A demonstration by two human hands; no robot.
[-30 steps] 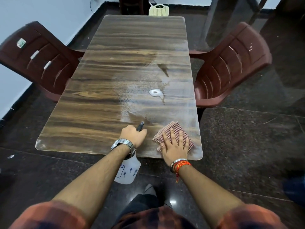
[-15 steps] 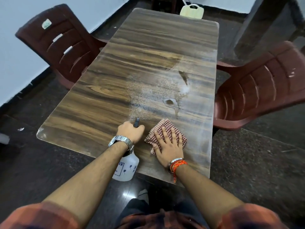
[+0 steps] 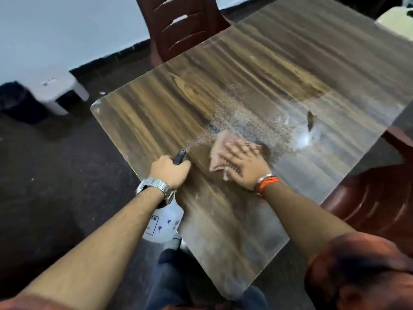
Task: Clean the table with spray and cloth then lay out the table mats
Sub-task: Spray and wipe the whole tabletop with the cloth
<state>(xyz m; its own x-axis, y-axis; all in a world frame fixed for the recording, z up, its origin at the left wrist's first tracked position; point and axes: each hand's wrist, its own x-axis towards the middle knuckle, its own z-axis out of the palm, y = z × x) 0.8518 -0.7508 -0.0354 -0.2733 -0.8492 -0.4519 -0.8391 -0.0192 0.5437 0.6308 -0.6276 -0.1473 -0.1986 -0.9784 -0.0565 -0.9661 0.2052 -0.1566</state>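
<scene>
My left hand (image 3: 169, 170) is closed around the head of a white spray bottle (image 3: 163, 223), whose black nozzle points at the wood-grain table (image 3: 156, 121) and whose body hangs below the table's near edge. My right hand (image 3: 242, 163) lies flat, fingers spread, on a red-and-white checked cloth (image 3: 220, 151) and presses it against the tabletop. Hand and cloth are blurred by motion. A patch of spray droplets (image 3: 243, 117) wets the table just beyond the cloth. No table mats are in view.
A dark red plastic chair (image 3: 183, 25) stands at the table's far left side and another (image 3: 375, 202) at its right. A white plastic stool (image 3: 55, 90) sits on the dark floor by the wall at left. A pale object (image 3: 397, 21) shows at the top right.
The view has swung left and closer to the table. My right hand has slid the cloth forward into the wet patch. My left hand still holds the spray bottle.
</scene>
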